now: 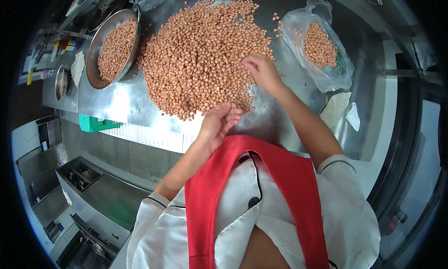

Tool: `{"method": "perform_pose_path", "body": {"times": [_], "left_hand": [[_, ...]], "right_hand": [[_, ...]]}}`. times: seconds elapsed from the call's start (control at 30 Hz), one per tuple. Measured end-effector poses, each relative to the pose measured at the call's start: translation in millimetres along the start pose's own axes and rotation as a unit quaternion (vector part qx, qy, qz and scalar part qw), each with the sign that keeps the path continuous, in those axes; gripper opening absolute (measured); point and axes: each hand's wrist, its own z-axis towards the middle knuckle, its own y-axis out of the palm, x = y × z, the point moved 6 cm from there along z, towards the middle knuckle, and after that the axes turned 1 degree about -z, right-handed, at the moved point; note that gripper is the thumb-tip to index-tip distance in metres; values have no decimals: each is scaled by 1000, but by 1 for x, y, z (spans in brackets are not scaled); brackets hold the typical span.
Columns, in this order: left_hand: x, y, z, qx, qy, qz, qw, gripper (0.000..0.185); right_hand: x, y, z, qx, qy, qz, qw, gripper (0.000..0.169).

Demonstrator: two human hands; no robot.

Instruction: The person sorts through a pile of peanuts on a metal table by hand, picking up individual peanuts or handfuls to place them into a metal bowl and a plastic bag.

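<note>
A wide heap of pinkish-brown peanuts lies spread on the stainless steel table. At its near edge is my left hand, palm partly up with curled fingers; whether a peanut is between them cannot be told. My right hand is over the heap's right edge, fingertips bent together, and what they may pinch is hidden. Left of the heap stands a metal bowl with more peanuts in it. To the right, an open clear plastic bag holds peanuts and something green.
Pale cloths lie near the table's right end. At the left are a small metal bowl, a white cloth and utensils. A green plastic object sits by the near left edge. Loose peanuts are scattered beside the bag.
</note>
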Motion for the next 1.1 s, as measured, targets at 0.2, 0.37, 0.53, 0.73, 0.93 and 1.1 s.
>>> {"method": "perform_pose_path", "body": {"times": [0.2,0.37,0.53,0.73,0.93,1.1], "left_hand": [[-25,-5,-21,18,5,-10,1000,20],[-30,-21,-24,31,30,-59,997,21],[-32,-13,-16,48,36,-74,995,22],[-21,1,-2,56,52,-66,995,23],[-11,5,23,46,52,-66,995,27],[1,21,47,57,44,-103,992,37]], "right_hand": [[16,22,62,-5,-5,-153,988,9],[28,24,68,-52,-16,-197,979,12],[28,27,69,-65,-12,-199,978,15],[14,33,77,-105,3,-230,968,12],[25,25,76,-87,1,-154,984,11],[7,13,42,-111,-17,13,994,13]]}}
